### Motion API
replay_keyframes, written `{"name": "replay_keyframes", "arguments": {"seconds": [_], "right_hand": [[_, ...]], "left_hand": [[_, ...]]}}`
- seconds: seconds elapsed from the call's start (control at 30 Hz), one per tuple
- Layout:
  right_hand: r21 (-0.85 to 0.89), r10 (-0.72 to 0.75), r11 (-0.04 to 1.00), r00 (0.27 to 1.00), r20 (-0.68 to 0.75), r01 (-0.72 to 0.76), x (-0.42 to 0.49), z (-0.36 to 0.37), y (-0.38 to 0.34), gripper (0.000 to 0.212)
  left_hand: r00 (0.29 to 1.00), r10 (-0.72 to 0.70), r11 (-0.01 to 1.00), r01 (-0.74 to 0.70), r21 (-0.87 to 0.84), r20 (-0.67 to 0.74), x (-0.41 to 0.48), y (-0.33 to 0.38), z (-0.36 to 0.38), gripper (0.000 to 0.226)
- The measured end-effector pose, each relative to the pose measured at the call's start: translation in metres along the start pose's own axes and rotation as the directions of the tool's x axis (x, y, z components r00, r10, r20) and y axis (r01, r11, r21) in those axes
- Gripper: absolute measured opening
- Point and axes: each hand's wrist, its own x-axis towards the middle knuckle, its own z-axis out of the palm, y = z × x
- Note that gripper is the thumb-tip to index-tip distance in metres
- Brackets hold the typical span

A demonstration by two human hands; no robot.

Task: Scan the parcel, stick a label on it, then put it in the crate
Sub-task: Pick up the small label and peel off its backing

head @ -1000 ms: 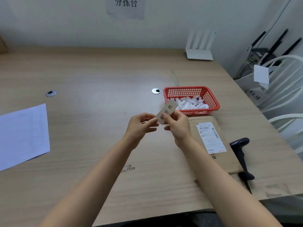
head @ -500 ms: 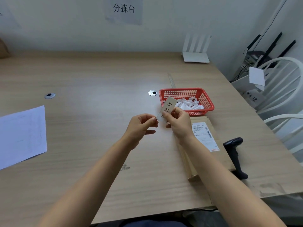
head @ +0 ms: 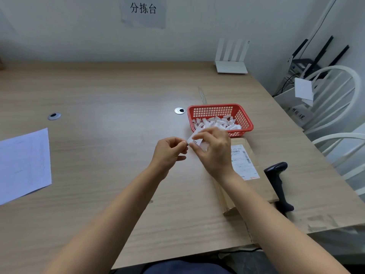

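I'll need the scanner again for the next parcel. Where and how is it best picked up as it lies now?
Take the scanner by its long handle, the right hand coming from above. It lies flat on the table right of the parcel, head pointing away, so the handle is the narrow part and probably the easiest grip.

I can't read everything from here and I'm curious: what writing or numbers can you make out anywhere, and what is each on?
"分拣台": paper sign on the wall.
"173 965", partly hidden by the right hand: shipping label on the cardboard parcel; its small print and barcodes are unreadable.
Handwritten sign by the chairs: too blurred.
Small label held in both hands: unreadable.
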Motion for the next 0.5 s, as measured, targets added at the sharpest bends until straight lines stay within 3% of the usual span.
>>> {"name": "replay_keyframes", "arguments": {"seconds": [0.13,0.5], "right_hand": [[0.009,-0.063,0.998,0.993,0.098,0.062,-0.0048,0.0003,-0.0026,0.021],[0.24,0.112,0.957,0.972,0.204,-0.161,-0.0055,-0.0055,-0.0084,0.011]], "left_hand": [[1.0,0.022,0.999,-0.022,0.043,0.012,-0.0014,0.0005,-0.0006,0.02],[0.979,0.205,0.929,-0.193,0.316,-0.006,-0.0059,-0.0047,-0.0031,0.015]]}}
